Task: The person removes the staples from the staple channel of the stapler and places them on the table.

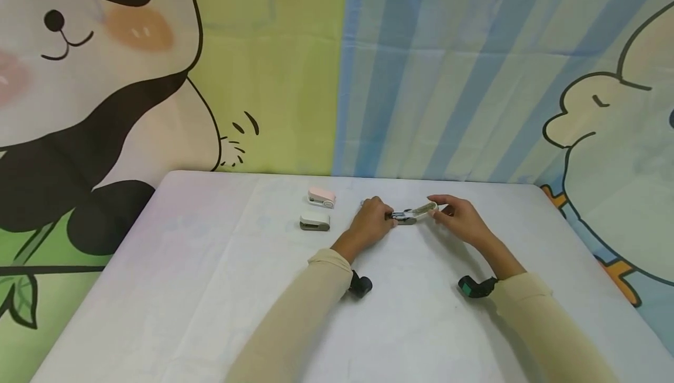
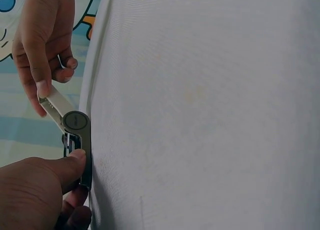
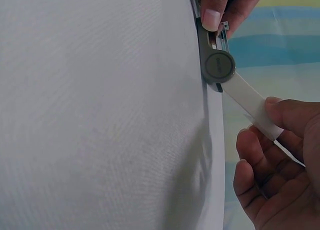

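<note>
An opened stapler (image 1: pixel 404 216) is held between both hands over the far part of the white table (image 1: pixel 400 324); whether its base is touching the cloth cannot be told. By the left hand (image 1: pixel 371 221) the grey base (image 2: pixel 86 157) is gripped, the thumb pressed on top and the other fingers curled below. By the right hand (image 1: pixel 462 219) the free end of the raised white cover (image 3: pixel 252 101) is pinched between thumb and forefinger, the remaining fingers loosely bent.

Only in the head view are two more staplers seen, left of the left hand: a pink stapler (image 1: pixel 321 197) and, just nearer, a white-and-grey stapler (image 1: pixel 315 221). The panda print (image 1: pixel 126 79) on the backdrop is likewise shown there alone. In both wrist views a round hinge disc (image 3: pixel 219 65) is revealed (from above it is hardly made out). Small lettering is borne on that disc, though it is too blurred to be read. The thumb's place on the base is also clearer from the wrists.
</note>
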`<move>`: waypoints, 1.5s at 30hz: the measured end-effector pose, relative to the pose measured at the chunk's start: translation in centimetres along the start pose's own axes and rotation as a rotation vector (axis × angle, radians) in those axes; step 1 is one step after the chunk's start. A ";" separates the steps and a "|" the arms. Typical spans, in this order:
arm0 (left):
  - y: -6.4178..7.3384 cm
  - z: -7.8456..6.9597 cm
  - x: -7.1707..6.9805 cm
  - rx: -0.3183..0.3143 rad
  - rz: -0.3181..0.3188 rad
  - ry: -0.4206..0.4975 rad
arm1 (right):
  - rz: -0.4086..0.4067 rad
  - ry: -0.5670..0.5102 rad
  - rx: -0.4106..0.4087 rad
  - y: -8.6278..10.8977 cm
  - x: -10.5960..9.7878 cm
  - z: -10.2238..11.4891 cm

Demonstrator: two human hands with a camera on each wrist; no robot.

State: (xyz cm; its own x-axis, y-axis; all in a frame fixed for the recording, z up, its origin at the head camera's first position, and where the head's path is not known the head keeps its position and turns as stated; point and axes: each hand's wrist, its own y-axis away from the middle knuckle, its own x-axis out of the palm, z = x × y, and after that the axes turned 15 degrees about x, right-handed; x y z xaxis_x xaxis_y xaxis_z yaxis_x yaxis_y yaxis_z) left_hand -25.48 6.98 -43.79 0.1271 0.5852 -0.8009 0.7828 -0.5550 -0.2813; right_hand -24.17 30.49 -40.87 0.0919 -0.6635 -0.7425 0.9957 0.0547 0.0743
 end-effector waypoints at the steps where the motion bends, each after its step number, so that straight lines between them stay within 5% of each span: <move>1: 0.0 0.1 -0.1 0.010 0.004 0.003 | -0.006 0.002 -0.005 0.0 0.0 0.1; 10: 0.5 0.9 -1.0 0.050 0.105 -0.037 | -0.182 0.033 -0.128 0.0 0.1 1.0; 18: 2.1 1.8 -3.0 0.018 0.095 -0.027 | -0.358 0.007 -0.237 0.5 1.0 3.7; 28: 3.0 2.7 -7.1 0.030 0.028 -0.014 | -0.262 -0.047 -0.336 0.6 3.8 7.6; 35: 4.4 4.5 -9.8 0.015 -0.074 0.040 | -0.190 -0.071 -0.365 0.3 5.2 8.7; 45: 8.3 7.8 -13.1 -0.090 -0.182 0.187 | -0.065 -0.121 -0.284 -0.3 6.6 10.0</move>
State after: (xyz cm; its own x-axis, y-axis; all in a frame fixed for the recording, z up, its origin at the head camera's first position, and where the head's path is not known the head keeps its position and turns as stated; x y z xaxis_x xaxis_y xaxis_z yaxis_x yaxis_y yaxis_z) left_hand -25.41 -9.90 -39.74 0.0825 0.7741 -0.6276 0.8532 -0.3803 -0.3569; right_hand -23.94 18.67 -39.16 0.0434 -0.7557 -0.6535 0.9636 0.2043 -0.1722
